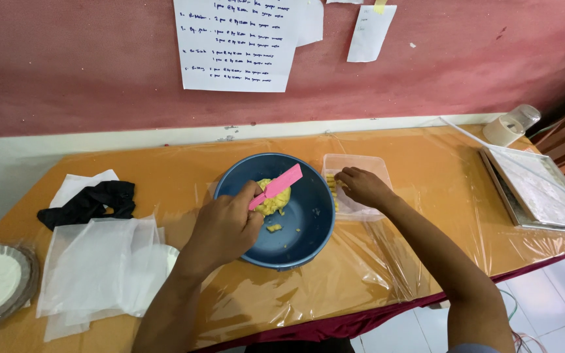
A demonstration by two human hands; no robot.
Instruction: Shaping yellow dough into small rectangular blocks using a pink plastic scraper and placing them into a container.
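Counted on the table (426, 157)

One blue bowl (308, 229), one pink scraper (277, 185), one clear container (361, 163), two hands: left hand (223, 229), right hand (363, 186).

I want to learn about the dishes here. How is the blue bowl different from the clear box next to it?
The blue bowl is round, while the clear box is rectangular. You cannot see through the bowl; the box is see-through. The bowl holds a lump of yellow dough; the box holds small yellow pieces in a row. The left hand holds a pink scraper over the bowl; the right hand reaches into the box. Both sit on the plastic-covered table.
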